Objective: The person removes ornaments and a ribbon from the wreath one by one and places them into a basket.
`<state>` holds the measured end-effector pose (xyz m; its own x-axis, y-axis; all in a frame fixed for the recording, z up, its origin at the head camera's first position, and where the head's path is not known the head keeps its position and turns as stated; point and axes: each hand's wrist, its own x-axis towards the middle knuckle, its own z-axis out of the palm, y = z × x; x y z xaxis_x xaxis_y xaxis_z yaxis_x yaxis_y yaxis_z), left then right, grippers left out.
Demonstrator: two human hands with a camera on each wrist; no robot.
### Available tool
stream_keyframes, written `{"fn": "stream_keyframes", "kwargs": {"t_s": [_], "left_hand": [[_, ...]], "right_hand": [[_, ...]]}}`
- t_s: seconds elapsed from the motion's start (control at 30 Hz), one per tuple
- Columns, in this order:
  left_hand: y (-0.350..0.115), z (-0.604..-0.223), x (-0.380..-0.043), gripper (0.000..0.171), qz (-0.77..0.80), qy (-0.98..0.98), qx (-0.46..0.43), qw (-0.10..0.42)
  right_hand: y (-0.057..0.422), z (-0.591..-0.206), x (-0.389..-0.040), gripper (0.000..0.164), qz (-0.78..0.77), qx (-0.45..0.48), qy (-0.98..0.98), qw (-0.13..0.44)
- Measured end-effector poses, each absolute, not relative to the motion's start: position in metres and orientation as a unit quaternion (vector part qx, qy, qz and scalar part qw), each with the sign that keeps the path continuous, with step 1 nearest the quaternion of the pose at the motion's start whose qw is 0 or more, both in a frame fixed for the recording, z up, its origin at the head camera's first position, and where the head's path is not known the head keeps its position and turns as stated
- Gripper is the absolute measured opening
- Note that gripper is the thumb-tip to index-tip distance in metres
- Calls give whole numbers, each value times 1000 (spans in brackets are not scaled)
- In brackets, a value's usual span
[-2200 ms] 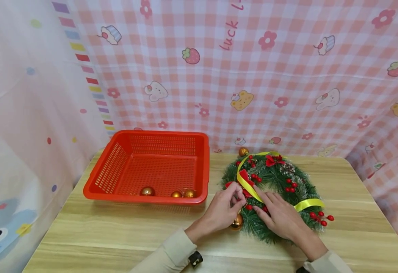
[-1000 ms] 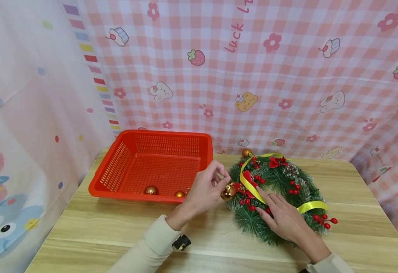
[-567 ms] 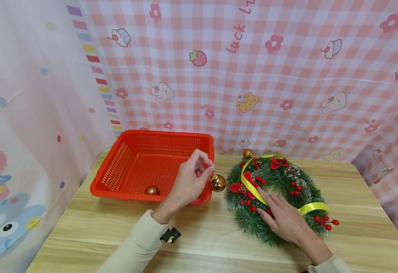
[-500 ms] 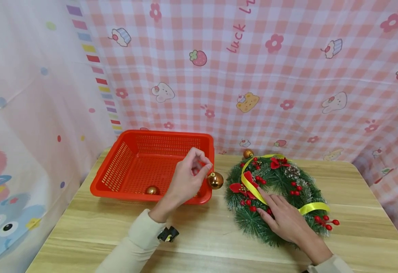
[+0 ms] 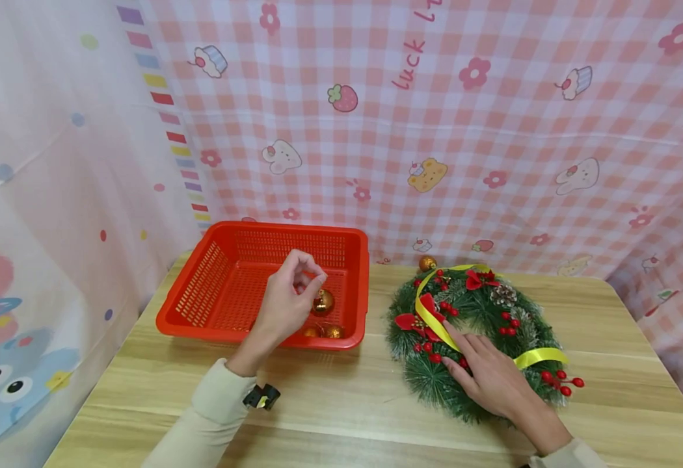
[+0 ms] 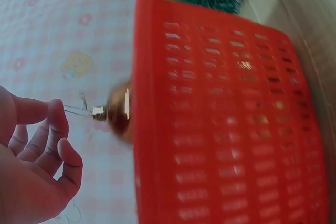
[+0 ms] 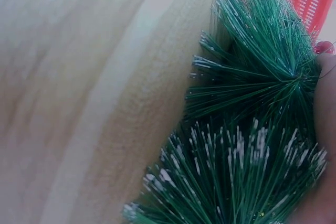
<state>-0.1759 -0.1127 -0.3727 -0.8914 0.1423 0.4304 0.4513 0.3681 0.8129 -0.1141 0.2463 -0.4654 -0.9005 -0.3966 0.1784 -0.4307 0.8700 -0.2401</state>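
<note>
In the head view my left hand (image 5: 289,296) is over the red plastic basket (image 5: 277,339). Its thumb and index finger pinch the thin hanging loop of a shiny gold Christmas bauble (image 5: 322,302). The left wrist view shows that bauble (image 6: 121,111) dangling from the loop by its metal cap, partly behind the basket wall (image 6: 226,114). My right hand (image 5: 484,374) rests with extended fingers on the left front part of a green Christmas wreath (image 5: 429,383), by the yellow ribbon (image 5: 431,318). Red berries, red bows and a pine cone (image 5: 503,296) decorate the wreath.
Smaller gold baubles (image 5: 334,331) lie at the basket's front right. Another gold bauble (image 5: 427,263) sits behind the wreath at its upper left. A checked curtain (image 5: 376,130) hangs along the back of the wooden table (image 5: 341,416).
My left hand has carried the gold bauble leftward, from the wreath's left side to over the basket. My right hand has stayed on the wreath.
</note>
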Motion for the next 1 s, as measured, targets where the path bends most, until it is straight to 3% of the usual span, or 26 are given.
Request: {"fn": "stream_keyframes", "kwargs": {"t_s": [0.7, 1.0], "left_hand": [[-134, -386, -182, 16, -509, -838, -142, 137], [-119, -394, -173, 23, -453, -876, -153, 69]], "right_hand": [[248, -466, -113, 64, 137, 212, -966, 61], [246, -466, -114, 64, 141, 213, -965, 62]]}}
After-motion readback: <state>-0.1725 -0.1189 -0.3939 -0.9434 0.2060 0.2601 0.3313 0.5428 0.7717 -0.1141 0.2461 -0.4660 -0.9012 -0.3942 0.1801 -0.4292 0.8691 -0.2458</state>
